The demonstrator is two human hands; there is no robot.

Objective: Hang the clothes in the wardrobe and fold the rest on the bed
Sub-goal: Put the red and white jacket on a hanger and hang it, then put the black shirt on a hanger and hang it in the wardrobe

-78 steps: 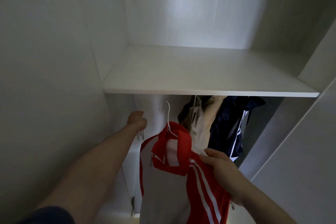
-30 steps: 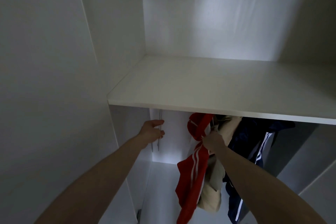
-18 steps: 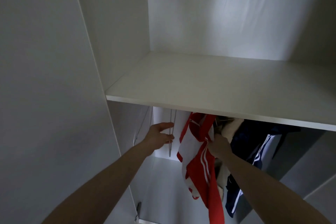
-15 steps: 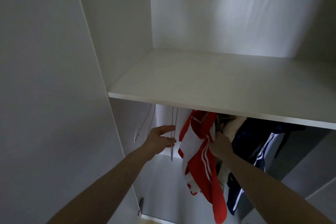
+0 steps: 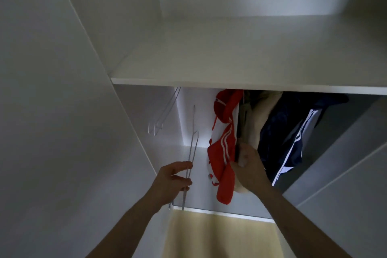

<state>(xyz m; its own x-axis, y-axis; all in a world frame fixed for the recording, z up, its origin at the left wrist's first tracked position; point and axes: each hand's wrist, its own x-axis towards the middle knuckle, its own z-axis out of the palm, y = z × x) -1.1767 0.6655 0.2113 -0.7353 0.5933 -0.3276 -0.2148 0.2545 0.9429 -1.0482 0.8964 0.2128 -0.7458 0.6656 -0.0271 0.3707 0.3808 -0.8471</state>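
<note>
Three garments (image 5: 261, 123) hang in the wardrobe (image 5: 230, 81); left fingers (image 5: 184, 166) pinch a hanger (image 5: 191, 153).

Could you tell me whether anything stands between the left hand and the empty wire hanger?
Nothing visible does: the left hand already touches the wire hanger, fingers around its lower end; the red jacket hangs off to the right.

Three hung garments: red jacket (image 5: 225, 132), beige garment (image 5: 258, 119), navy jacket (image 5: 287, 132). Two hands.
</note>
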